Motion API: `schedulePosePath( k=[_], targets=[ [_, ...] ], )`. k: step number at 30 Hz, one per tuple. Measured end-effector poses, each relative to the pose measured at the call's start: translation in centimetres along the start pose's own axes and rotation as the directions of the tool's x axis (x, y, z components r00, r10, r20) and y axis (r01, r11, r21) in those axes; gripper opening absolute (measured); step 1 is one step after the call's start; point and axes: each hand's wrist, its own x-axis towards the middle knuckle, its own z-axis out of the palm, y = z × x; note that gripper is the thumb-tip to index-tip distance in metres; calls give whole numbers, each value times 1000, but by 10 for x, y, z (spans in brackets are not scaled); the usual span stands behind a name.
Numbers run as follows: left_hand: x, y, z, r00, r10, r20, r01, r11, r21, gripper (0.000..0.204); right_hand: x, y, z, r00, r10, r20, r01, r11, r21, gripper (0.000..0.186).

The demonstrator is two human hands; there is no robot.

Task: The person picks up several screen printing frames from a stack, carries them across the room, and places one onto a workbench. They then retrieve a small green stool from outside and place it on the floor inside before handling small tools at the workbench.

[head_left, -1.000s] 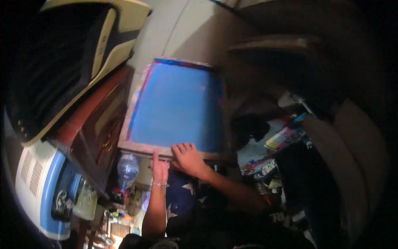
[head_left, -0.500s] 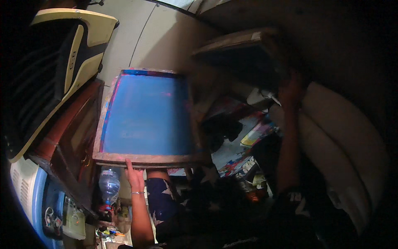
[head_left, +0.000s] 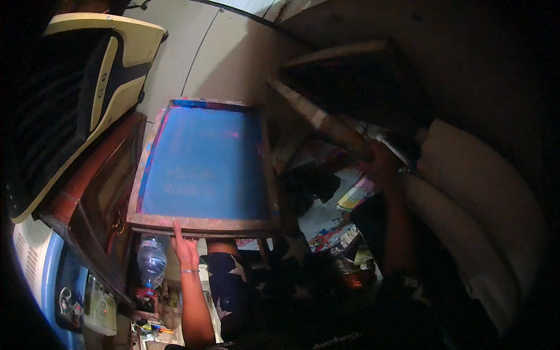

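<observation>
My left hand (head_left: 184,248) grips the near rim of the blue-panelled frame (head_left: 201,169), thumb on top, the fingers beneath hidden; the frame is before me, just beyond my star-patterned shorts (head_left: 227,274). A second ago my right hand (head_left: 379,163) was on that rim too; now it's off to the right at the end of a pale-edged frame (head_left: 318,116), leaving the left alone on the blue one. It's too dark to tell whether those right fingers are closed. Around me, left to right: a white-and-blue appliance (head_left: 35,251), a yellow-and-black panel (head_left: 131,46), a reddish-brown cabinet (head_left: 105,166), a plastic bottle (head_left: 153,259), a pale seamed surface (head_left: 175,58) and, in shadow, printed sheets (head_left: 356,192).
</observation>
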Motion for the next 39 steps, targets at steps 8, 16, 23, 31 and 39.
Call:
schedulePosePath(
  k=[8, 16, 23, 31, 39],
  targets=[
    [9, -6, -16, 994, -59, -95, 62, 997, 34, 50, -49, -171, 72, 879, -423, 218, 413, 906, 91, 54],
    [5, -13, -11, 982, -55, -180, 73, 993, 94, 30, -65, -280, 212, 735, -645, 207, 598, 761, 251, 43],
    [-6, -3, -17, 994, -51, 101, 58, 996, -70, 35, -79, -306, 279, 769, -601, 219, 567, 799, 199, 44],
    [-5, 10, 14, 988, -155, 22, 157, 984, -84, 58, -75, -296, 281, 772, -603, 198, 475, 756, 450, 50],
    [-6, 22, 36, 977, -184, -110, 181, 983, -40, 71, -37, -223, 206, 911, -411, 27, 360, 827, 432, 39]
  ],
)
